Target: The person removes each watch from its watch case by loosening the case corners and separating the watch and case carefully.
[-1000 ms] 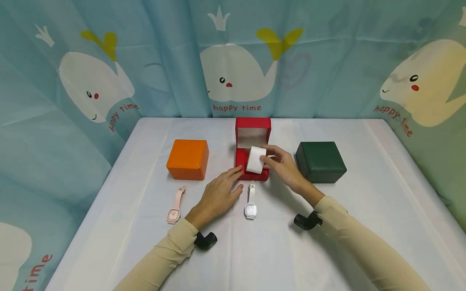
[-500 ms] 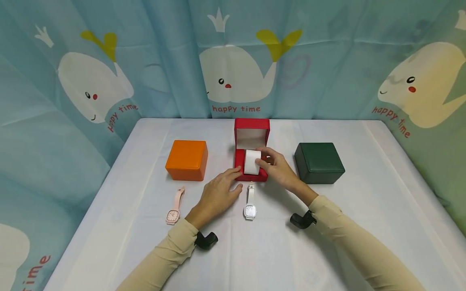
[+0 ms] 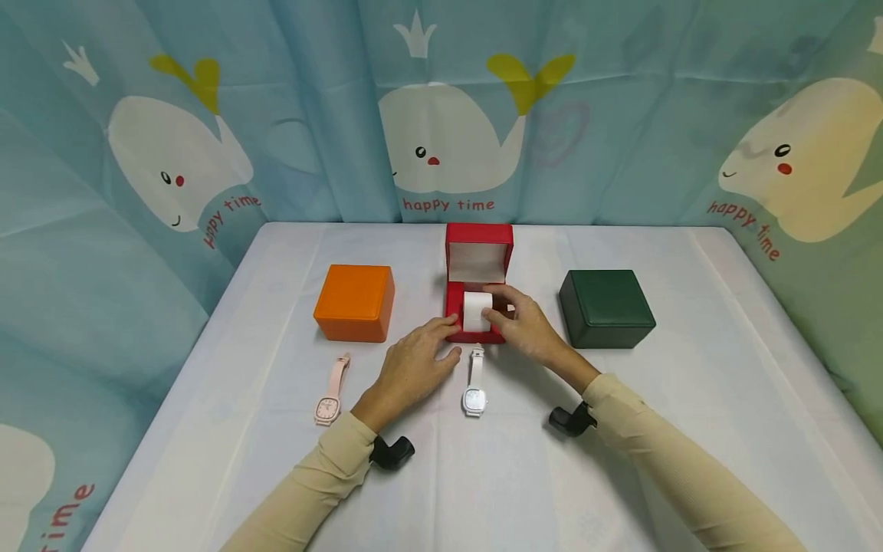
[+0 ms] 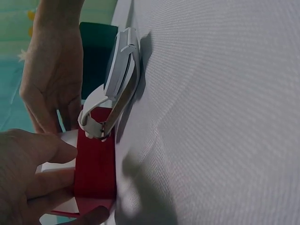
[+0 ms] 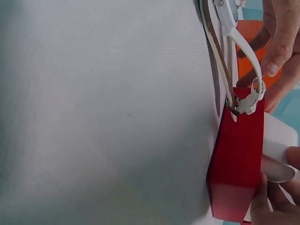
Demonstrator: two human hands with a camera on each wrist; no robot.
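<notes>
An opened red watch box stands at the table's middle, lid raised at the back. My right hand pinches a white watch cushion between thumb and fingers, low in the box. In the right wrist view the cushion rises above the red front wall. My left hand rests its outstretched fingers on the box's left side, thumb apart from it. A white watch lies just in front of the box, its strap buckled into a loop in the left wrist view.
To the left stands a closed orange box, with a pink watch in front of it. A closed dark green box stands right of the red one. A whale-print curtain hangs behind the white table.
My right hand has lowered the white cushion from a tilted position over the red box down into it, and the cushion now sits straight. My left hand has stayed at the box.
</notes>
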